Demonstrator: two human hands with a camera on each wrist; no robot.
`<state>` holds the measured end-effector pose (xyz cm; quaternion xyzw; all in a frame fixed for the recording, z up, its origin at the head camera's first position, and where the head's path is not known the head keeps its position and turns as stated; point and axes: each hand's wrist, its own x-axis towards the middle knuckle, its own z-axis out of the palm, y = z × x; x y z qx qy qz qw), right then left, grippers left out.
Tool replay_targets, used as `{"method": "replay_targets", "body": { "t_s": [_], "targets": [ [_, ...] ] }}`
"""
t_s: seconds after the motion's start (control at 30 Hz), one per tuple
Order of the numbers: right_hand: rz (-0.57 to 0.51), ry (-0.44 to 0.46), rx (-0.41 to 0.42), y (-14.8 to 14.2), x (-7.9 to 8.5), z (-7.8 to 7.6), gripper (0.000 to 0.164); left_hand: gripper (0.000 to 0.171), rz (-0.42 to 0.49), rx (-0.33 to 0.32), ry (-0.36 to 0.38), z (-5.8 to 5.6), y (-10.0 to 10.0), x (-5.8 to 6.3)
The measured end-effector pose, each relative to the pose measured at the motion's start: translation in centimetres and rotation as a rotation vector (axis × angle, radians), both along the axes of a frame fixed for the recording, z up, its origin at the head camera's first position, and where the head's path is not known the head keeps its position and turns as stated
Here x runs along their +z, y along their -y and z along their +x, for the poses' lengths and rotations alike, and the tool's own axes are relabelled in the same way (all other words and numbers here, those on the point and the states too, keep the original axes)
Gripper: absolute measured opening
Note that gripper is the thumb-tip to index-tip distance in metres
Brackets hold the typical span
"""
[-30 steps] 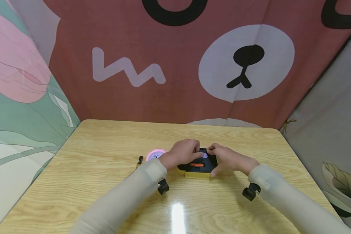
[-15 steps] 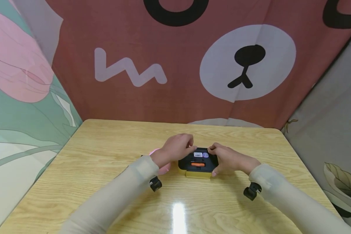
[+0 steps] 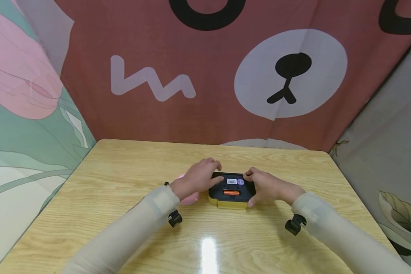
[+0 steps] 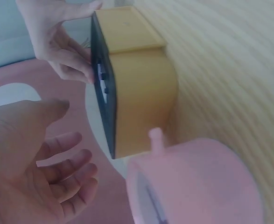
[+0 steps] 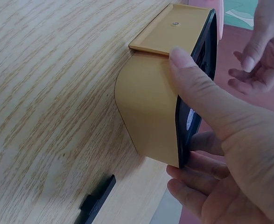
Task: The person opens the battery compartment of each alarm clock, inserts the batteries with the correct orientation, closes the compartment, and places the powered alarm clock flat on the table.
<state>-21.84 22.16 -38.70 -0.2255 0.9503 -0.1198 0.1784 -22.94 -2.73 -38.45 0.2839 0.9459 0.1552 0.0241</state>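
Observation:
A yellow clock (image 3: 216, 195) with a black back lies on its front, back facing up. Set in its back is an orange battery (image 3: 231, 193) in an uncovered compartment, below a white label and a round purple sticker. My right hand (image 3: 268, 186) grips the clock's right end, thumb on the yellow side and fingers along the far edge of the back. Over the clock's left end hovers my left hand (image 3: 199, 177), fingers loosely bent with nothing between them. In the left wrist view, a gap shows between those fingers and the clock. The clock's front is hidden underneath.
A pink alarm clock (image 4: 207, 182) stands left of the yellow clock, partly behind my left wrist. A small black strip, probably the battery cover (image 5: 98, 200), lies on the wooden table (image 3: 130, 163). A dark battery end (image 3: 166, 183) peeks out beside my left sleeve.
My left hand has drawn back leftward from the battery compartment and its fingers have spread, uncovering the label and battery. My right hand keeps its hold on the clock.

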Motion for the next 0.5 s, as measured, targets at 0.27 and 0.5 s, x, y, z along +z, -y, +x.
{"method": "replay_targets", "body": {
  "t_s": [0.27, 0.5],
  "targets": [
    [0.0, -0.01, -0.001, -0.1, -0.1, 0.1, 0.104, 0.069, -0.107, -0.05, 0.077, 0.8, 0.6, -0.9],
    [-0.004, -0.01, -0.009, 0.1, -0.1, 0.1, 0.103, 0.087, -0.111, -0.057, 0.132, 1.0, 0.9, -1.4]
  ]
}}
